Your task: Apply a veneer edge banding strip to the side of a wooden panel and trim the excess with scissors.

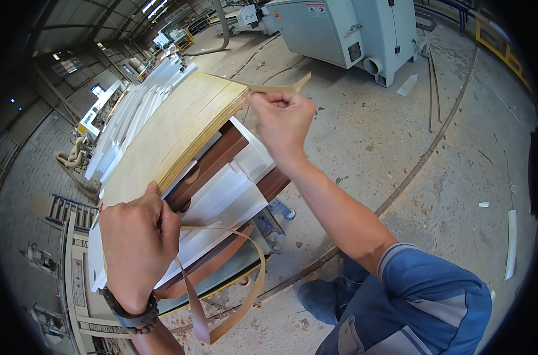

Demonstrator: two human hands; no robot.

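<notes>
A pale plywood board (180, 124) lies on top of a stack of panels, its layered edge facing me. At the board's far right corner my right hand (283, 121) is closed in a pinch on a thin tan edge-banding strip (292, 87), whose loose end sticks out past the fingers. My left hand (140, 239) is closed at the near part of the board, a fingertip against its edge. From under that hand a loop of the tan strip (245, 307) hangs down; the fingers gripping it are partly hidden.
White and brown panels (221, 195) with cut-outs are stacked beneath the board. Long white profiles (144, 103) lie beyond it. A large grey machine cabinet (316, 29) stands at the far right. A ladder-like rack (73, 210) is at left. Offcuts (511, 242) litter the concrete floor.
</notes>
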